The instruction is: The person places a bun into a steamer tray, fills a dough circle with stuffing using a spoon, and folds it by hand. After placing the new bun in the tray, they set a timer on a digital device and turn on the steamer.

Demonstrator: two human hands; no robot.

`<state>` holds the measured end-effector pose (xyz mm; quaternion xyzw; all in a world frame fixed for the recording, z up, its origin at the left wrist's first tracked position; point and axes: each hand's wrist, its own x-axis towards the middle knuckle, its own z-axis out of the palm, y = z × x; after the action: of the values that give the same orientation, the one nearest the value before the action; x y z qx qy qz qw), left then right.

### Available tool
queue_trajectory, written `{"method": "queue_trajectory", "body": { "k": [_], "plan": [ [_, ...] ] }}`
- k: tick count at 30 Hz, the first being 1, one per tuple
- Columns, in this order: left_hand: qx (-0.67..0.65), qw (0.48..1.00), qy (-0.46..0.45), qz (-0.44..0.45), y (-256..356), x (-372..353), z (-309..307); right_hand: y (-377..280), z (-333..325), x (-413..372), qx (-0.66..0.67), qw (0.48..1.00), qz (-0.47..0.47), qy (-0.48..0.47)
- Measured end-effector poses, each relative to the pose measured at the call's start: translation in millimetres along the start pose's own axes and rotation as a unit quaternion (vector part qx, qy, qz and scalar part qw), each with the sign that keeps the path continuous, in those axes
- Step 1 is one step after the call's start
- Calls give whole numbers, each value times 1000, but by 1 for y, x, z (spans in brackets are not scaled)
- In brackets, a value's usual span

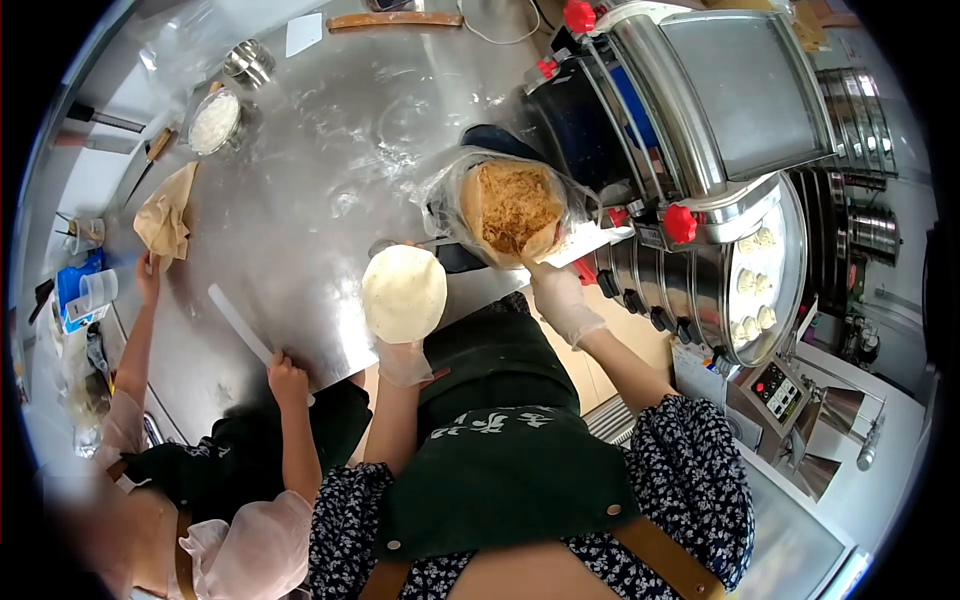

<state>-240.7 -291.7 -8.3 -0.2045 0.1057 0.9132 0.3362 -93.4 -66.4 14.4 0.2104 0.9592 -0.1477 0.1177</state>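
As the dough point(404, 294) is held out at eight o'clock from the filling point(510, 205), the loading of filling appears to be in hand, and level support seems called for next. It is gripped from beneath by the left hand point(403, 362), pointed toward twelve; at the filling's five o'clock the right hand point(565, 305) is angled inward, but what is gripped cannot be told.

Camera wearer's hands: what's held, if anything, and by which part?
Left hand: the dough round, supported from underneath. Right hand: at the near edge of the filling; whether it grips anything can't be told.
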Motion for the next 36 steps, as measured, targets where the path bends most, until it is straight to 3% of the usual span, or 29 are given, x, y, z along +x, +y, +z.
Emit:
{"method": "queue_trajectory", "body": {
  "k": [2, 4, 9, 13, 17, 23, 26, 30, 34, 36],
  "plan": [
    [-27, 999, 0, -27, -2, 1, 4, 3, 1, -9, -27, 998, 53, 35],
    [-11, 999, -24, -40, -6, 1, 8, 13, -4, -13, -70, 984, 162, -7],
    [29, 995, -64, -67, -16, 1, 17, 21, 2, -32, -98, 987, 97, 87],
    [80, 989, -88, -85, -24, 8, 8, 1, -23, -20, -180, 969, 114, 123],
    [47, 991, -71, -108, -29, 9, 9, 22, 3, -8, -253, 957, 99, 97],
    [12, 992, -2, -127, -32, 9, -2, 29, -11, 1, -322, 945, 53, 18],
    [-15, 991, 4, -134, -33, 8, -4, 63, -27, 10, -156, 987, 42, -22],
    [-21, 993, -5, -120, -29, 7, -2, 51, -42, 9, -24, 993, 104, 51],
    [-16, 993, 0, -118, -28, 4, 3, 34, -35, 38, -55, 985, 142, 81],
    [-13, 993, -2, -121, -28, 6, 3, 19, -32, 38, -85, 983, 108, 120]
  ]
}}
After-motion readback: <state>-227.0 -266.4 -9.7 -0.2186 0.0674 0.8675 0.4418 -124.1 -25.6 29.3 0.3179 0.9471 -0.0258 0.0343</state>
